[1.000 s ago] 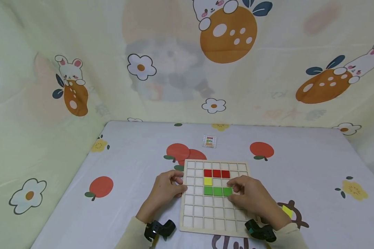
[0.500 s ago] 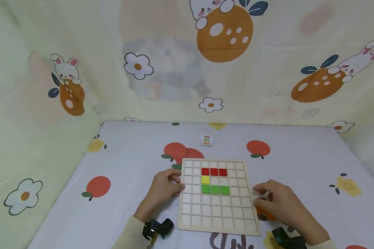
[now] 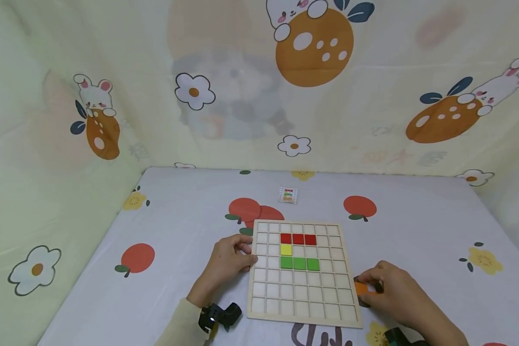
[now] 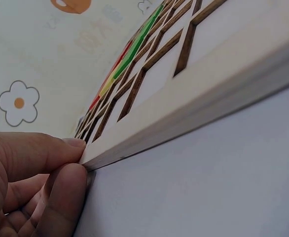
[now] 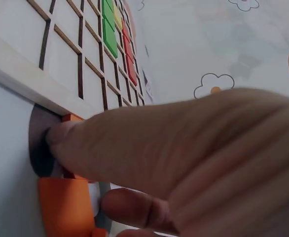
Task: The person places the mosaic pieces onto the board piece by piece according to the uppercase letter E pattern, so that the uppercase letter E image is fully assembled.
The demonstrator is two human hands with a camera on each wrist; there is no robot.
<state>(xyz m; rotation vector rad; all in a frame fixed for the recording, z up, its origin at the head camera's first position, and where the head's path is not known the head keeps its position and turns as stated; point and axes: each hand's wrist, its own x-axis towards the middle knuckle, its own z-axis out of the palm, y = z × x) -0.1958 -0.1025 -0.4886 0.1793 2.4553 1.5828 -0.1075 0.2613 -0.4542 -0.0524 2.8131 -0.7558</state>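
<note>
A square wooden grid board lies on the table, its cells holding red tiles, a yellow tile and green tiles. My left hand pinches the board's left edge between thumb and forefinger, as the left wrist view shows closely. Beside the board's right edge, my right hand has thumb and forefinger around an orange tile. In the right wrist view the thumb covers most of that tile, and another orange piece lies below it. The right forefinger's contact is hidden there.
A small pattern card with a coloured grid lies beyond the board. The tablecloth is printed with fruit and flowers. A patterned curtain rises behind the table.
My right hand has left the third green tile, moved right off the board, then lowered onto the orange tile by the edge. The left hand stays on the board's edge.
</note>
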